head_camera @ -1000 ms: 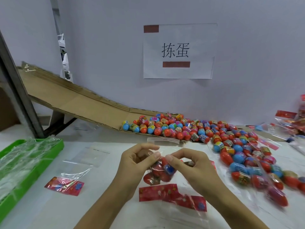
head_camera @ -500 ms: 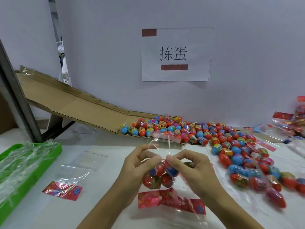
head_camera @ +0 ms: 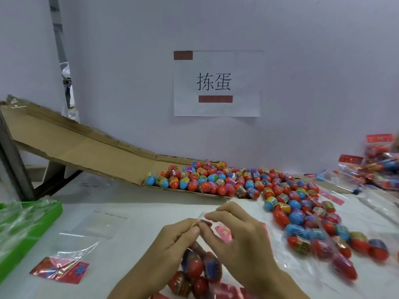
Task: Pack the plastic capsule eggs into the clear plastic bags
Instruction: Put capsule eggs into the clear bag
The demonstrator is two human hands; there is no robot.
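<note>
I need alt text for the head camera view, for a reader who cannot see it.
Two hands, left hand and right hand, pinch the top of a clear plastic bag of red and blue capsule eggs over a white table. Behind, loose colourful eggs spill from a brown cardboard ramp.

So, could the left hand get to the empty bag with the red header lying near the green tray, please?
Probably yes, once it lets go: the left hand is pinching the filled bag, but bare table lies between it and the empty bag.
</note>
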